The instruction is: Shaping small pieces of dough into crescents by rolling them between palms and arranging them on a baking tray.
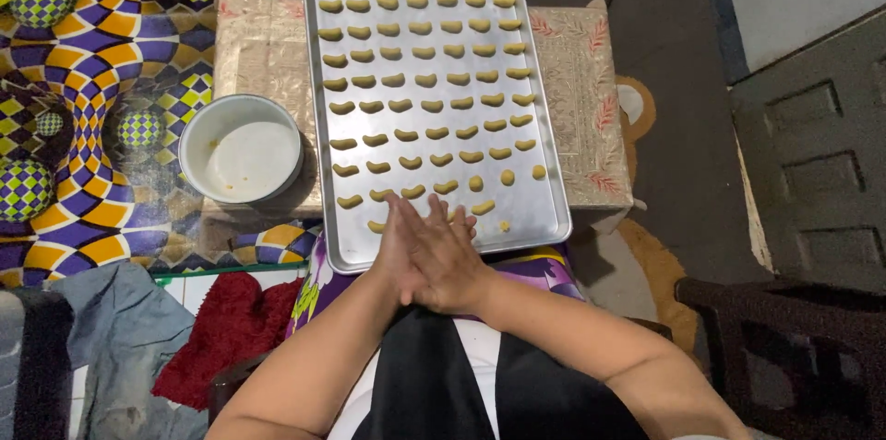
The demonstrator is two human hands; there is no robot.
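Silver baking tray (531,209) is packed with rows of little yellow crescent dough pieces (425,80). Left hand (399,260) and right hand (448,260) are pressed flat palm to palm over the tray's 6 o'clock edge, fingers straight; can't tell if anything's between them. White bowl (242,146) sits at 9 o'clock, just beside the tray.
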